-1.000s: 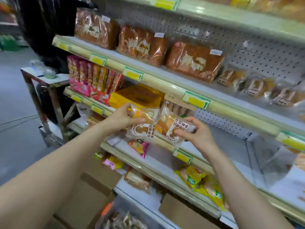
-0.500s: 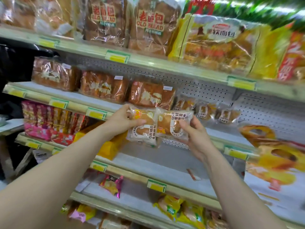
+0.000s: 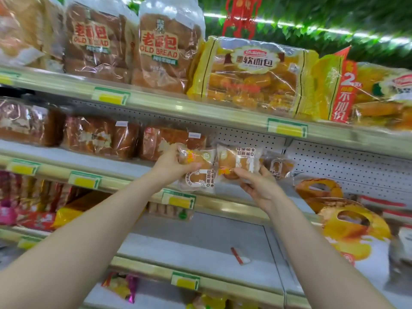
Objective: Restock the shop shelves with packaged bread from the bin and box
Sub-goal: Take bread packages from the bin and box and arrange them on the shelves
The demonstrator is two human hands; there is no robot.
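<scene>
Left hand (image 3: 171,167) grips small bread pack (image 3: 199,172); right hand (image 3: 256,184) pinches second pack (image 3: 239,162) by lower edge. Both packs held side by side, touching, at front of second shelf (image 3: 124,169), just right of brown loaves (image 3: 100,137). Similar pack (image 3: 277,167) sits behind on shelf.

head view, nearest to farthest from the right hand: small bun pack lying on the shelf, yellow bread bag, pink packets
1. small bun pack, just right of the right hand
2. yellow bread bag, shelf above
3. pink packets, far left
</scene>
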